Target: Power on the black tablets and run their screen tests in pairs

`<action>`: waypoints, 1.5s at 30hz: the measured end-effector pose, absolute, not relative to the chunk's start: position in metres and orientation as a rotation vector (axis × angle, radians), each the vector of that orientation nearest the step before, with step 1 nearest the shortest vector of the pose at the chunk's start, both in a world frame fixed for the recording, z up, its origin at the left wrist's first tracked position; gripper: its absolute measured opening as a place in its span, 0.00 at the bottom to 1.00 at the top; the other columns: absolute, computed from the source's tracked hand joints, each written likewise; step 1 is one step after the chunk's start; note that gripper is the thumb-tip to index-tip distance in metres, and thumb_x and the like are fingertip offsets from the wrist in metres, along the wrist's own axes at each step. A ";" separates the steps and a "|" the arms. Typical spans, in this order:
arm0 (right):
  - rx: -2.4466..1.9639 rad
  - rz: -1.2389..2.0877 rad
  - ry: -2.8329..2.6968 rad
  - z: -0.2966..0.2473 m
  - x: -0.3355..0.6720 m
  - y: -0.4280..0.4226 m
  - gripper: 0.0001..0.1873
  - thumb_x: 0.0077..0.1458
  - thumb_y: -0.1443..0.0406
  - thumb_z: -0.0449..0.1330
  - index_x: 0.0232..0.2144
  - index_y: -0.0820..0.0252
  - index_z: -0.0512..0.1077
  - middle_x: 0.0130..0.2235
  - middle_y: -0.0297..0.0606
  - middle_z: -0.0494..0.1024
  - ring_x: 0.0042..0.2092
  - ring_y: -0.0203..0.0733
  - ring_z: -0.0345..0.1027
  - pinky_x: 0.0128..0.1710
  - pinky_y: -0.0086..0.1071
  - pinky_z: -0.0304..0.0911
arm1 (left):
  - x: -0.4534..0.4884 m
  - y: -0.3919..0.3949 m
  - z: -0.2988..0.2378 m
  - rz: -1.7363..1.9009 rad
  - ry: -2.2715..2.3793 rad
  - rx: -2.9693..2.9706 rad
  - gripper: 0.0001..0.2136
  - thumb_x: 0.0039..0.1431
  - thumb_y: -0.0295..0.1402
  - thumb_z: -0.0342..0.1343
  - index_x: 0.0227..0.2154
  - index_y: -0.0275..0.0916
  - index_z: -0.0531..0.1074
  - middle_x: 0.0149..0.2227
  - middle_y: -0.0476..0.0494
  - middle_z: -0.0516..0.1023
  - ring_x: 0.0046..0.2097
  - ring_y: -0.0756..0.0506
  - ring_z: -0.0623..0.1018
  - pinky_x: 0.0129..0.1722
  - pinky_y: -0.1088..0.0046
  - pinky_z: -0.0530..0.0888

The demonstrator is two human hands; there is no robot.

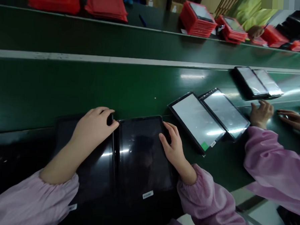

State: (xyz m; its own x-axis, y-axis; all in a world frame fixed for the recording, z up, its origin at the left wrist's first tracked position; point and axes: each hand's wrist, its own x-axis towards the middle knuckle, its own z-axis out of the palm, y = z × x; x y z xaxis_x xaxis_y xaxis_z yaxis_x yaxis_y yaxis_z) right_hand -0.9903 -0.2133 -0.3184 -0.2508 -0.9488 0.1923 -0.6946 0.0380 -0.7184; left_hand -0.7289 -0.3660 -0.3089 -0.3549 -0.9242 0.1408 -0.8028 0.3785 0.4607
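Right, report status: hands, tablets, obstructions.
Left hand at left dark tablet, near top right corner. Right hand at right dark tablet, right edge. Dark tablets flat, side by side. Two pale-screened tablets off to the right; no obstruction seen.

Flat red packs [106,2] sat in piles on the long green shelf [160,19]. A blue pen [142,20] lay between two piles. Brown boxes [155,2] stood behind. Blurry yellow cloth [256,10] showed at the far right. Below, a pale strip [92,58] ran along the green table [53,84].
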 end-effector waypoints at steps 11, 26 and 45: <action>-2.145 -0.512 2.027 -0.235 -1.100 -0.310 0.26 0.72 0.47 0.57 0.54 0.62 0.80 0.56 0.55 0.82 0.62 0.62 0.73 0.65 0.63 0.66 | -0.733 -0.361 -0.305 -0.413 -2.226 1.576 0.22 0.62 0.44 0.54 0.53 0.41 0.82 0.53 0.27 0.84 0.56 0.19 0.81 0.56 0.35 0.78; -2.381 -0.767 1.488 -0.253 -0.995 -0.265 0.21 0.78 0.57 0.49 0.57 0.57 0.79 0.60 0.47 0.81 0.72 0.56 0.67 0.68 0.57 0.71 | -0.735 -0.375 -0.272 -0.529 -2.375 1.742 0.24 0.65 0.33 0.52 0.62 0.34 0.77 0.57 0.31 0.85 0.60 0.30 0.82 0.65 0.47 0.75; -2.376 -0.831 1.551 -0.283 -0.957 -0.217 0.14 0.72 0.62 0.59 0.42 0.47 0.87 0.63 0.39 0.81 0.76 0.67 0.58 0.64 0.67 0.72 | -0.609 -0.256 -0.323 -1.026 -0.872 1.692 0.20 0.54 0.45 0.68 0.50 0.49 0.83 0.62 0.43 0.83 0.73 0.26 0.71 0.73 0.42 0.68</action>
State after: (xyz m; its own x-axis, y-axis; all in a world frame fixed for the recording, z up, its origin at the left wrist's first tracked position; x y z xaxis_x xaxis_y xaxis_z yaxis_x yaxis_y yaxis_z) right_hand -0.9566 -0.2171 -0.2831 0.2979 -0.8874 0.3517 -0.7842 -0.4376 -0.4400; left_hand -0.6090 -0.2557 -0.3228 0.3961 -0.8853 -0.2437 -0.0972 -0.3044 0.9476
